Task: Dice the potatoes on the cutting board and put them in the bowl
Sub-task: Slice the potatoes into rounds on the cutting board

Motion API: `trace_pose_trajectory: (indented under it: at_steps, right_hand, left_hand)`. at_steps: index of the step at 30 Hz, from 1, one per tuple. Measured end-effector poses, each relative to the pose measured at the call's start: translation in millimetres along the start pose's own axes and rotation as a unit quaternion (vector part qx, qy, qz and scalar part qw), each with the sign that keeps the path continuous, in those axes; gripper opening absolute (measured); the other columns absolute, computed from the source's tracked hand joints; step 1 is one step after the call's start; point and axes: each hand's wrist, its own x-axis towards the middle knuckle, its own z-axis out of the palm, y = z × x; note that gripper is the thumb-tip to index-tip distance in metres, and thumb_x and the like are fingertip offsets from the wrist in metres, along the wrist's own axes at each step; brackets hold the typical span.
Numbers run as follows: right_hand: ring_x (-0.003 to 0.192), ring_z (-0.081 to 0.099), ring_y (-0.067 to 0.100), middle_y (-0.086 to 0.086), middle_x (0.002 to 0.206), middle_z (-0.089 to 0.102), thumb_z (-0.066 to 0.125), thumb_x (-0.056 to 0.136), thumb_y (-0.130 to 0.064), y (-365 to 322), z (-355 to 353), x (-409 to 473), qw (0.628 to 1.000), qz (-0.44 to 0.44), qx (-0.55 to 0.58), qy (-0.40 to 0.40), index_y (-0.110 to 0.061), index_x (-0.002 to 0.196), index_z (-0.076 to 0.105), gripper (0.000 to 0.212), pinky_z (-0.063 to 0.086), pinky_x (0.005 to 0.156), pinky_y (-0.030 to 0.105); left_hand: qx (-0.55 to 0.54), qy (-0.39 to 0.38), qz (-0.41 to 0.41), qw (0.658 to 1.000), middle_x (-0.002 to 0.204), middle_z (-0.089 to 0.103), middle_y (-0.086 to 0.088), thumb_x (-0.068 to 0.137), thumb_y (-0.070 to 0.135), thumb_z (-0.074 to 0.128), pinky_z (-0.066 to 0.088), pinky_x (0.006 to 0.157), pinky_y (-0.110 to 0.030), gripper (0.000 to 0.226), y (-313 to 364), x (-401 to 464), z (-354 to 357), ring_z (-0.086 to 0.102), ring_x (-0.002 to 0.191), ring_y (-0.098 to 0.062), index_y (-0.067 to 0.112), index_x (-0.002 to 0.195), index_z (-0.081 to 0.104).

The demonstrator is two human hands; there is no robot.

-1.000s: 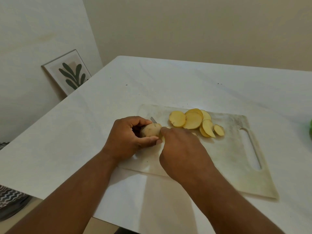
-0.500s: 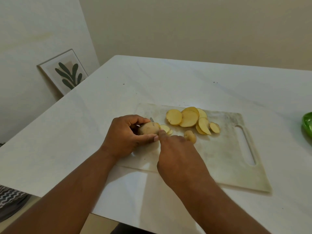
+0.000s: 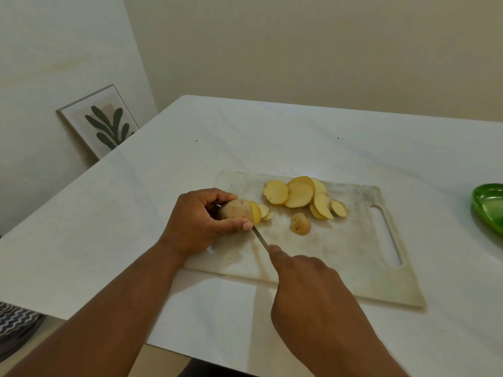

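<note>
A potato (image 3: 236, 212) is held in the left hand (image 3: 201, 221); the knife (image 3: 260, 238) is gripped by the right hand (image 3: 307, 292). Only slices (image 3: 299, 194) are laid beside it on the cutting board (image 3: 353, 257). Nothing is diced, and the bowl (image 3: 488, 205) looks unfilled.

White table (image 3: 272, 137); on it a pale cutting board (image 3: 353, 257); green bowl (image 3: 488, 205) at its right edge

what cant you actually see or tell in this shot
Head view only:
- Knife: handle hidden inside the right hand; blade tip behind the potato.
- Potato: far end covered by the left hand.
- Green bowl: cut off by the right edge, so most of its inside is unseen.
- Cutting board: near left corner hidden by the forearms.
</note>
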Motion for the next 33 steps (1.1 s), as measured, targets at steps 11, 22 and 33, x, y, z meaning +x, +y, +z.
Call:
trace_pose_trajectory:
  at_steps: [11, 22, 33]
  right_hand:
    - [0.070, 0.052, 0.010, -0.007, 0.087, 0.053, 0.042, 0.093, -0.012, -6, -17, 16, 0.996, -0.011, -0.033, 0.081, -0.035, 0.152, 0.027, 0.065, 0.033, 0.050, 0.020]
    - [0.070, 0.049, 0.012, -0.006, 0.084, 0.047, 0.043, 0.092, -0.013, -14, -13, 27, 0.997, -0.022, -0.034, 0.069, -0.035, 0.149, 0.030, 0.062, 0.031, 0.049, 0.019]
    - [0.059, 0.034, 0.008, -0.007, 0.081, 0.038, 0.041, 0.091, -0.009, -22, -16, 30, 0.997, -0.020, -0.052, 0.056, -0.030, 0.147, 0.033, 0.061, 0.026, 0.046, 0.018]
  left_hand:
    - [-0.002, 0.025, 0.012, 1.000, 0.085, 0.076, 0.005, 0.041, 0.042, 0.101, 0.058, 0.065, -0.022, 0.057, 3, -4, -3, 0.070, 0.075, -0.016, 0.025, 0.091, 0.079]
    - [-0.012, 0.012, 0.011, 1.000, 0.090, 0.077, 0.015, 0.057, 0.040, 0.095, 0.058, 0.070, -0.022, 0.047, 2, -6, -4, 0.072, 0.075, -0.009, 0.023, 0.099, 0.081]
    - [-0.001, 0.012, 0.008, 1.000, 0.093, 0.078, 0.011, 0.055, 0.041, 0.096, 0.063, 0.080, -0.030, 0.054, -1, -8, -10, 0.075, 0.087, -0.009, 0.025, 0.103, 0.081]
